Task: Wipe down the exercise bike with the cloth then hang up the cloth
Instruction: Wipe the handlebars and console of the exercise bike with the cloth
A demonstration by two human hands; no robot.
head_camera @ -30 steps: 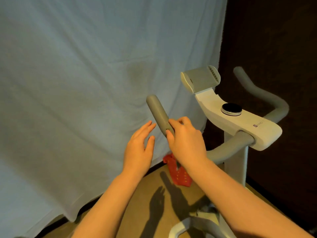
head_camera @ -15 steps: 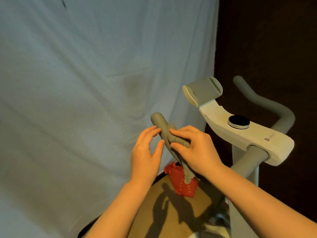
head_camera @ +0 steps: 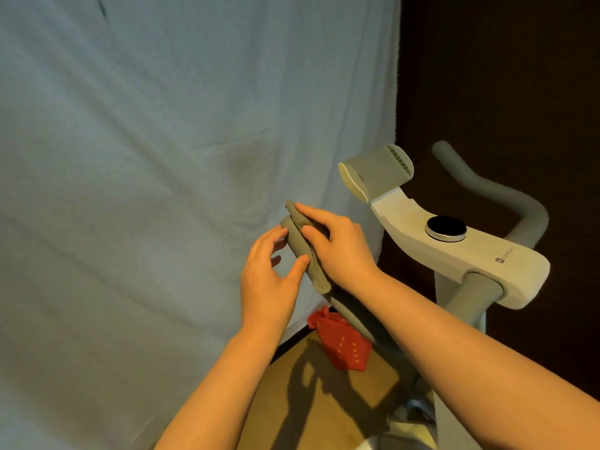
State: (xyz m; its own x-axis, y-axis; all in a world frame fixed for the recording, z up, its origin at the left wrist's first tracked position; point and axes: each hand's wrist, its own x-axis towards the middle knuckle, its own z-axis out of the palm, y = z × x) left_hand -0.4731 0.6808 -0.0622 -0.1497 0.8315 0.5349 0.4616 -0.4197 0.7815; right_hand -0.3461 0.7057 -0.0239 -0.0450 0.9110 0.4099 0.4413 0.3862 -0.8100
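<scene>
head view | right hand (head_camera: 341, 251) holds the grey cloth (head_camera: 313, 264) against the left handlebar (head_camera: 297, 245) of the exercise bike (head_camera: 470, 254) | left hand (head_camera: 268, 280) loosely curled beside the handlebar tip, holding nothing | red bag (head_camera: 341, 344) on the floor (head_camera: 324, 410), contents hidden

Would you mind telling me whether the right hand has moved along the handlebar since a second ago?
Yes. The right hand slid with the cloth up the left handlebar to its tip.
</scene>
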